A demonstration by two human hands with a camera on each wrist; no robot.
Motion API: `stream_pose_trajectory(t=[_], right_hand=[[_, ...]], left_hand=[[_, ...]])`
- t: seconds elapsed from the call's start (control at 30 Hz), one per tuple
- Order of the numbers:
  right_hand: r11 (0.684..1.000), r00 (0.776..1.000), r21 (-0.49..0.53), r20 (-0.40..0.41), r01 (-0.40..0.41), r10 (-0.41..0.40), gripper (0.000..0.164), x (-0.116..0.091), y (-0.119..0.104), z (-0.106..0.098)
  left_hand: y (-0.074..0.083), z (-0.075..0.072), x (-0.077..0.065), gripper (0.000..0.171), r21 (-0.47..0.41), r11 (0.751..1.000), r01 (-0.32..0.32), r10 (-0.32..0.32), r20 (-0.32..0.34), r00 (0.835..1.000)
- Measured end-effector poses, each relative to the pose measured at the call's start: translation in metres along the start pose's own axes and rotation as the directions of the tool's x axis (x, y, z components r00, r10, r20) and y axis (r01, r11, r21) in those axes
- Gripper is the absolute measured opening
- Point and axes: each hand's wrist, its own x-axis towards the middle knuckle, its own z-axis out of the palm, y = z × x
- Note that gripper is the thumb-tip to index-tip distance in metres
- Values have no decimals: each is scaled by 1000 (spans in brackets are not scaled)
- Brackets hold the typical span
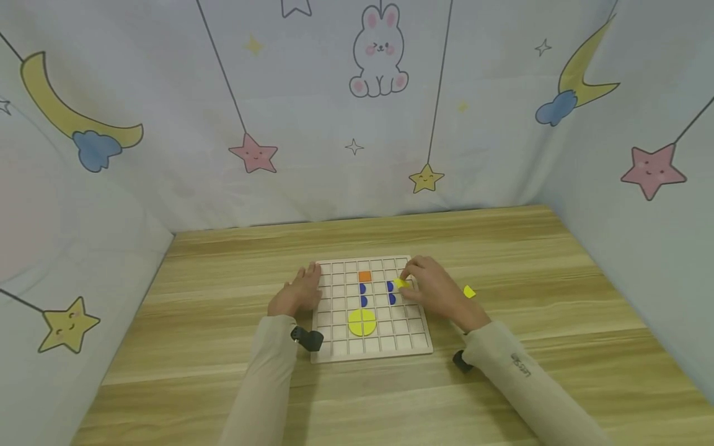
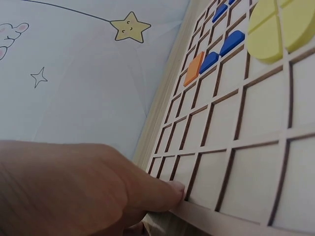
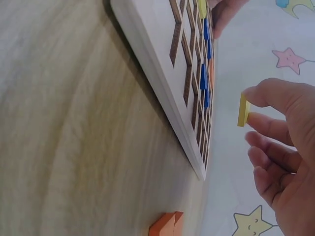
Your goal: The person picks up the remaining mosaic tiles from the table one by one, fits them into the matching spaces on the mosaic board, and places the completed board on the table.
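A light wooden grid board (image 1: pixel 340 347) lies on the table. On it are an orange square piece (image 1: pixel 365 276), blue half-round pieces (image 1: pixel 364 301) in two pairs, and several yellow quarter-round pieces (image 1: pixel 355 329) making a circle. My left hand (image 1: pixel 303 289) rests at the board's left edge, and the thumb (image 2: pixel 165 193) touches its rim in the left wrist view. My right hand (image 1: pixel 433 286) pinches a yellow piece (image 3: pixel 243 110) between thumb and index finger, over the board's right side beside the upper blue pieces. Its other fingers are loosely bent.
Another yellow piece (image 1: pixel 469 292) lies on the wood-grain table (image 1: pixel 502 248), right of the board and close to my right forearm. An orange piece (image 3: pixel 165 225) shows at the bottom of the right wrist view. A patterned white curtain (image 1: pixel 334 186) stands behind the table.
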Motion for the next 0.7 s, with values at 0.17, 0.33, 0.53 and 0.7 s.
stream_pose_trajectory(t=[0.17, 0.33, 0.53, 0.7], right_hand=[[998, 999, 46, 17, 44, -45, 18, 1, -4, 4], [997, 997, 43, 47, 65, -67, 18, 1, -8, 9], [990, 987, 32, 82, 137, -140, 16, 1, -14, 15], [989, 976, 10, 158, 150, -149, 13, 2, -18, 19]], left_hand=[[0, -1, 0, 64, 2, 1000, -6, 6, -2, 1000], [0, -1, -1, 64, 7, 1000, -7, 7, -6, 1000], [1, 0, -1, 64, 0, 1000, -6, 6, -9, 1000], [0, 0, 0, 64, 4, 1000, -13, 13, -9, 1000]])
